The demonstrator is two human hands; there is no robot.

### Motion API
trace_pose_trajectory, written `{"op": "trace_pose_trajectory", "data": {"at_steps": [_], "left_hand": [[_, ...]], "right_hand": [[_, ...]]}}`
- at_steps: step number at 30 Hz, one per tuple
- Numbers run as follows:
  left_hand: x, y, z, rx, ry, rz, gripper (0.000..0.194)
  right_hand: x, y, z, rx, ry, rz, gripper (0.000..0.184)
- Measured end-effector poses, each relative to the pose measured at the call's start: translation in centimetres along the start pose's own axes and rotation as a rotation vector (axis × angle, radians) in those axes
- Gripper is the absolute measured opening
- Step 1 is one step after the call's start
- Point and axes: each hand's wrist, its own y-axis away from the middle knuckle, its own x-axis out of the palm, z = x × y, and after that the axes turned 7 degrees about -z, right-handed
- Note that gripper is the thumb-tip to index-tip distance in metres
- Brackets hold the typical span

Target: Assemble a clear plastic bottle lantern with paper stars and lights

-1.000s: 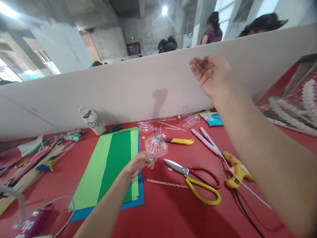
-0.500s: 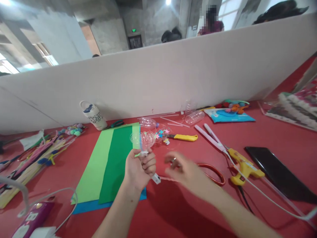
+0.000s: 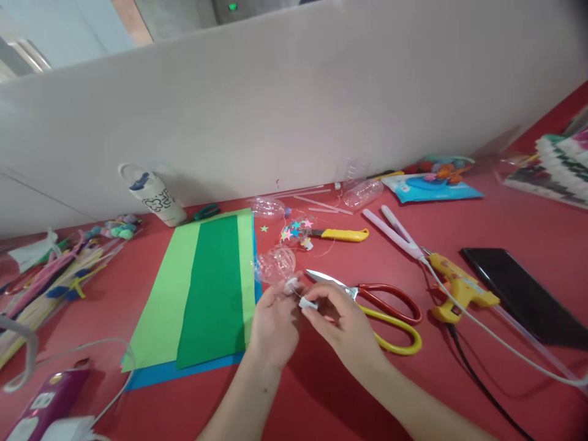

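My left hand [image 3: 275, 327] is closed around the white-capped neck of a clear plastic bottle piece [image 3: 275, 264], which points away from me over the edge of the coloured sheets. Between thumb and fingers, my right hand [image 3: 344, 321] pinches a small white box [image 3: 307, 303] close to that neck. A thin wire seems to run between the box and the neck. Scissors [image 3: 390, 300] with one red and one yellow handle lie beside my right hand, blades partly apart. Beyond my hands are star stickers [image 3: 296, 229] on fine wire and a yellow utility knife [image 3: 344, 234].
Green sheets [image 3: 214, 294] over a blue one lie left. A pink flat iron [image 3: 395, 236], yellow glue gun [image 3: 459, 291] and black phone [image 3: 528, 294] are right. Clear bottles [image 3: 269, 208], a tumbler [image 3: 158, 199] and blue wipes [image 3: 436, 188] stand or lie along the white partition.
My right hand has moved left to my left hand and now pinches the white box, which hung below the left fist. The bottle piece came nearer; the view tilted down.
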Motion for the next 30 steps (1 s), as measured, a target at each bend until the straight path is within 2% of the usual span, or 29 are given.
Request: {"op": "trace_pose_trajectory", "data": {"at_steps": [6,13,19,25,30], "left_hand": [[0.2,0.1,1.3,-0.013,-0.044,0.034,0.025],[0.0,0.0,1.6,0.014,-0.102,0.031,0.021],[0.1,0.6,2.1,-0.006,-0.092,0.044,0.017],[0.0,0.5,2.1,0.025,-0.129,0.084,0.016],[-0.3,0.3,1.9,0.044,-0.175,0.089,0.018]], "right_hand": [[-0.3,0.0,-0.5,-0.193,0.114,-0.077,0.021],[-1.0,-0.1,-0.8,-0.389,0.277,-0.128,0.016],[-1.0,-0.1,-0.9,-0.567,0.343,-0.180,0.021],[-1.3,-0.1,-0.9,-0.674,0.414,-0.205,0.024],[-1.4,-0.2,-1.1,-0.706,0.434,-0.203,0.027]]}}
